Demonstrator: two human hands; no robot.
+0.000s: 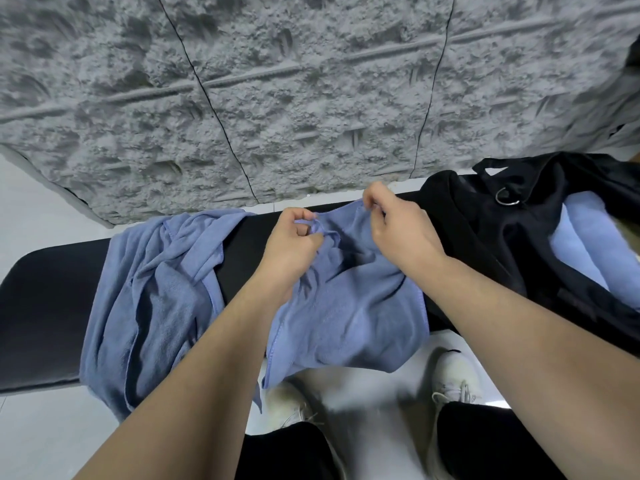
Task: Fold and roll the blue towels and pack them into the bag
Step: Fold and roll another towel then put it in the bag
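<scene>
A blue towel (349, 313) lies across the black bench (45, 306) in front of me, its near part hanging over the front edge. My left hand (292, 242) pinches its far edge and a small loop there. My right hand (398, 226) pinches the same far edge a little to the right. A second blue towel (152, 296) lies crumpled on the bench at the left. The black bag (491, 237) sits open on the bench at the right, with rolled light blue towels (588, 244) inside it.
A grey rough-textured wall (277, 98) stands right behind the bench. The floor (41, 434) is pale tile. My white shoes (453, 379) and dark trouser legs are below the bench's front edge. A metal ring (506, 197) hangs on the bag's strap.
</scene>
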